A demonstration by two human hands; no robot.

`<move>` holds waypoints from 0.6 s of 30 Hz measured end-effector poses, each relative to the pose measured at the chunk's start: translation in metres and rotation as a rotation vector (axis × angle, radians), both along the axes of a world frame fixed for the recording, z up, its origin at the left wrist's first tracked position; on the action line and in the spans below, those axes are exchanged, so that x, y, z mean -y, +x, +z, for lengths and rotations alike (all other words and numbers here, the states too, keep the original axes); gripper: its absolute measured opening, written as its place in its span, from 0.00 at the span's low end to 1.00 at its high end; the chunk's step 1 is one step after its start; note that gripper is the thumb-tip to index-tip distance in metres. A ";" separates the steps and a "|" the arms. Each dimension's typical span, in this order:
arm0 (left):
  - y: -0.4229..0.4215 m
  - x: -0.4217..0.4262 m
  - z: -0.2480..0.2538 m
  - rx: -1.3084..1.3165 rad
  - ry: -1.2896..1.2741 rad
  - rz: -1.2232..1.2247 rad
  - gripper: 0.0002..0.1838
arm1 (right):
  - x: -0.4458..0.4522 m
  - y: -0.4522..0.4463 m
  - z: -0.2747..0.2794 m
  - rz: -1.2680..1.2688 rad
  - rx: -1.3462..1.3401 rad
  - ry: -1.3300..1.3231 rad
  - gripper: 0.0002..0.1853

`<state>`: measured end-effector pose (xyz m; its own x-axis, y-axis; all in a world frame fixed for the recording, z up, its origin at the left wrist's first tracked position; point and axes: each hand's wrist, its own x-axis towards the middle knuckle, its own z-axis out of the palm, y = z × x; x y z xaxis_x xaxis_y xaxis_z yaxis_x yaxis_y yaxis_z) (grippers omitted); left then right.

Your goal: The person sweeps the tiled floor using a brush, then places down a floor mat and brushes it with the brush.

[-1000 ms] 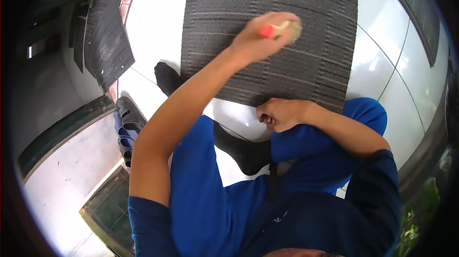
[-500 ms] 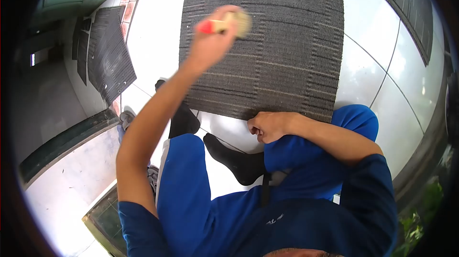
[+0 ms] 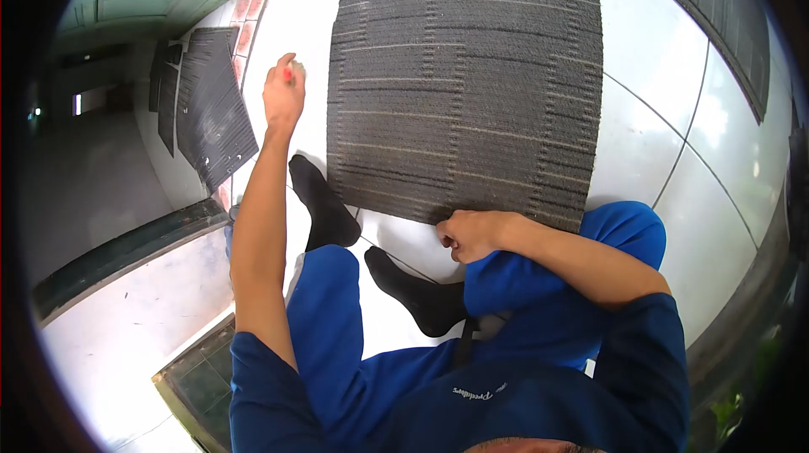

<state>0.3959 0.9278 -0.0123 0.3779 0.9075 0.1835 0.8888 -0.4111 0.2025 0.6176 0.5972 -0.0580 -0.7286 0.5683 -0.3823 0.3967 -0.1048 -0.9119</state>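
Observation:
A grey striped carpet tile [image 3: 472,91] lies flat on the white floor in front of me. My left hand [image 3: 283,101] is held out to the left of the tile, apart from it. Its fingers are closed on a small brush [image 3: 289,75], of which only a red part and a blurred pale part show. My right hand [image 3: 474,235] rests by my bent knee at the tile's near edge. Its fingers curl downward, with nothing visible in them.
Several dark ribbed panels [image 3: 211,107] lean by the doorway on the left. Another dark mat [image 3: 716,15] lies at the upper right. My feet in black socks [image 3: 413,289] are close to the tile's near left corner. A dark green ledge [image 3: 135,251] runs along the left.
My left hand, with the brush, has swept from above the tile to its left side. My right hand stays at the near edge. The view has shifted slightly.

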 end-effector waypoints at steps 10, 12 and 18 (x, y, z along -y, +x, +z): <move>0.209 0.151 -0.009 0.571 -0.254 -0.762 0.16 | 0.000 0.003 -0.001 -0.020 -0.017 -0.041 0.15; 0.202 0.137 -0.027 0.596 -0.290 -0.676 0.15 | 0.001 0.004 0.000 -0.025 -0.022 -0.042 0.15; 0.061 0.013 -0.038 0.480 -0.140 -0.124 0.15 | 0.000 0.002 0.001 0.016 0.005 -0.052 0.17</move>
<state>0.4565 0.9147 -0.0505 0.3875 0.8894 0.2424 0.6282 -0.4472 0.6367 0.6192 0.5973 -0.0575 -0.7357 0.5356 -0.4147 0.4034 -0.1453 -0.9034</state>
